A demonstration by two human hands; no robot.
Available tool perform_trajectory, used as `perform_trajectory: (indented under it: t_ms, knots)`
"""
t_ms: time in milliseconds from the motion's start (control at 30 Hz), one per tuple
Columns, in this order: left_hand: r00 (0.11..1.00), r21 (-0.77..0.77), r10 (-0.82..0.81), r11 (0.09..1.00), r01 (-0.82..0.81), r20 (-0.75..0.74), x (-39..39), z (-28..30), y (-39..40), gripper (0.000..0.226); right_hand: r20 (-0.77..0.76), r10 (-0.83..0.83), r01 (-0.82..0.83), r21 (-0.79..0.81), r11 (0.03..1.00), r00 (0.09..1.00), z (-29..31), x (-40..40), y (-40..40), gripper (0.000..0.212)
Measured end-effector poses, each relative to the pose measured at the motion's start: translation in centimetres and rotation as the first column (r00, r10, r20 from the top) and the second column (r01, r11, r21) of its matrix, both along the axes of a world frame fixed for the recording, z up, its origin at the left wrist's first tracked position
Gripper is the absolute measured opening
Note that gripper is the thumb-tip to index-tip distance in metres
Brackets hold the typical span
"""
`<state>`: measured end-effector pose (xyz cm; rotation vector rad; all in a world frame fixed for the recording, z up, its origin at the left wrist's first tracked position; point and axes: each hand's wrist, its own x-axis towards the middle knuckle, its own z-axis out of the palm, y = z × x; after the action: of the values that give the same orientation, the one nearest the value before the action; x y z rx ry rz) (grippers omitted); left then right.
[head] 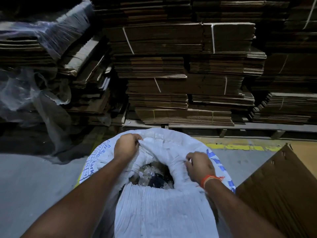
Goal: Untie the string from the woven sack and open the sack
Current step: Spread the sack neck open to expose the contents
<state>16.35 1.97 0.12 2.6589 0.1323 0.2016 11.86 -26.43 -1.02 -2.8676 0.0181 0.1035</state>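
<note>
A white woven sack (159,206) with blue print stands upright on the floor right in front of me. Its mouth (154,176) gapes as a crumpled hole, and clear plastic and something dark show inside. My left hand (127,146) pinches the far left rim of the mouth. On the right rim, my right hand (200,167) grips the fabric; an orange thread band circles that wrist. No string shows anywhere around the mouth.
Tall stacks of flattened, strapped cardboard (188,74) on a pallet rise just behind the sack. Loose clear plastic sheeting (34,93) drapes over the stacks at left. A flat cardboard box (281,191) lies at the right. Yellow floor marking (240,147) runs behind.
</note>
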Motion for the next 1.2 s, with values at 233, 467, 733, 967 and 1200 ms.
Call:
perform_trajectory:
  t_ms: [233, 467, 733, 967, 1200]
  knots:
    - [0.998, -0.103, 0.059, 0.993, -0.056, 0.023, 0.6, 0.7, -1.5, 0.029, 0.128, -0.189, 0.167, 0.16, 0.973, 0.974, 1.8, 0.7, 0.1, 0.014]
    - [0.993, -0.161, 0.111, 0.981, -0.106, 0.025, -2.5, 3.3, 0.4, 0.044, 0.33, -0.218, 0.06, 0.428, 0.902, 0.919, 4.8, -10.5, 3.9, 0.011]
    - [0.903, -0.142, 0.429, 0.895, -0.423, 0.012, -19.6, 4.5, 0.4, 0.037, -0.064, -0.354, 0.333, 0.52, 0.787, 0.933, 1.0, -18.4, 7.9, 0.043]
    - [0.925, -0.159, 0.257, 0.938, -0.308, -0.278, -23.3, 0.7, -0.3, 0.075, -0.122, -0.345, 0.357, 0.514, 0.78, 0.93, 2.6, -16.9, 9.1, 0.052]
    - [0.963, -0.16, 0.219, 0.957, -0.244, -0.159, -23.1, 2.2, -0.4, 0.071, -0.066, -0.313, 0.306, 0.475, 0.825, 0.948, 3.7, -20.0, 8.2, 0.029]
